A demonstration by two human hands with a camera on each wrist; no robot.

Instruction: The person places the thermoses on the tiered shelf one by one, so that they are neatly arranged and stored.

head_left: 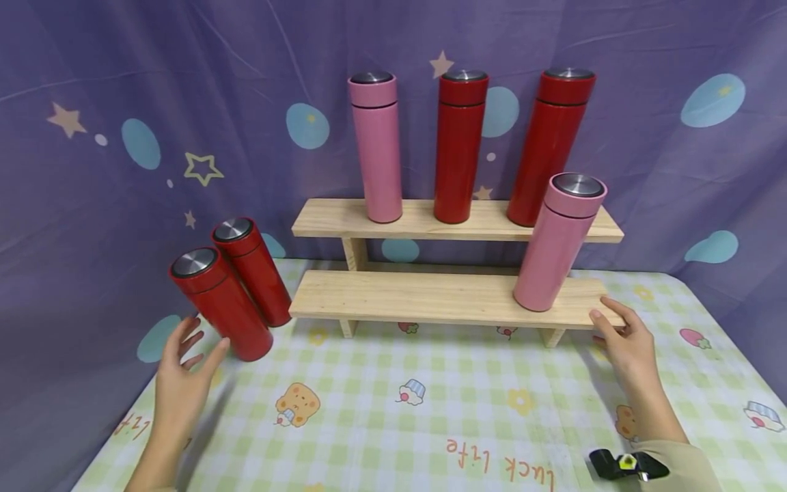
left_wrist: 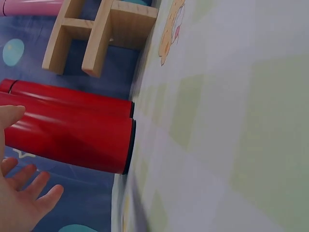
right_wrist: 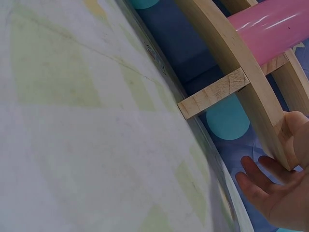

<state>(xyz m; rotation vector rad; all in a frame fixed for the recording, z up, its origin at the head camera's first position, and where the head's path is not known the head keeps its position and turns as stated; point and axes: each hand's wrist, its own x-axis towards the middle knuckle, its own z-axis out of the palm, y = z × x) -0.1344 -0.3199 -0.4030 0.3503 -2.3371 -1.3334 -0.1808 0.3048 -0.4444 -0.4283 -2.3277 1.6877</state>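
On the left, two red thermos bottles (head_left: 226, 307) stand side by side on the tablecloth. Near them my left hand (head_left: 184, 372) has its fingers spread and thumb apart, overlapping the front bottle's edge in the head view. In the left wrist view that front bottle (left_wrist: 72, 133) lies beyond the thumb, with the palm empty. At the right end of the wooden two-tier rack (head_left: 399, 297), my right hand (head_left: 633, 345) has its thumb at the lower shelf's corner. Its fingers (right_wrist: 253, 181) extend loosely past the shelf end. A pink thermos bottle (head_left: 558, 246) stands on that shelf, left of this hand.
The upper shelf (head_left: 418, 212) bears another pink bottle (head_left: 378, 150) and two red bottles (head_left: 461, 150). A purple curtain (head_left: 203, 89) hangs behind the rack. Under everything is a checked green-and-white tablecloth (head_left: 381, 430). A black wrist device (head_left: 627, 466) sits on the right sleeve.
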